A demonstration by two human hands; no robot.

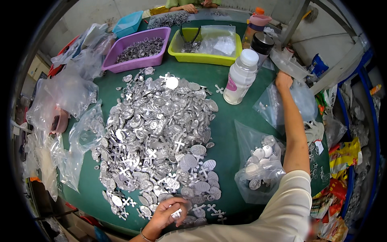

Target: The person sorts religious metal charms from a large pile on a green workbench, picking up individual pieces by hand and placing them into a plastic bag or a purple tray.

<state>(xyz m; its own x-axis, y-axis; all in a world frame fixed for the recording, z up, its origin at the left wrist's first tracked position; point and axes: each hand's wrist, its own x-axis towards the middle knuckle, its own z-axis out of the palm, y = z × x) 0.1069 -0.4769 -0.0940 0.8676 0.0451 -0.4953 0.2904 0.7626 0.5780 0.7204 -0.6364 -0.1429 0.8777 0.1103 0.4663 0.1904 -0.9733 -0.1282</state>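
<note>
At the near edge of the green table, my left hand [168, 213] is closed around a small shiny silver pendant [176, 213], with its fingers curled over it. Right beside it spreads a big heap of silver pendants [161, 121], oval medals mixed with small crosses. My right hand [284, 80] is stretched far to the right, at a clear plastic tub [291, 65] and above a flat clear plastic bag [298, 101]. Its fingers are turned away and hidden. Under my right forearm lies an open clear bag [246, 177] holding several round silver discs [258, 155].
Behind the heap stand a purple basin [137, 65] of metal rings and a lime basin [201, 58] with black-handled pliers [189, 40]. A white bottle [241, 76] and dark-lidded jar [262, 43] stand upright. Plastic bags [60, 92] crowd the left. Opposite, a person's hand [189, 8] rests near rings.
</note>
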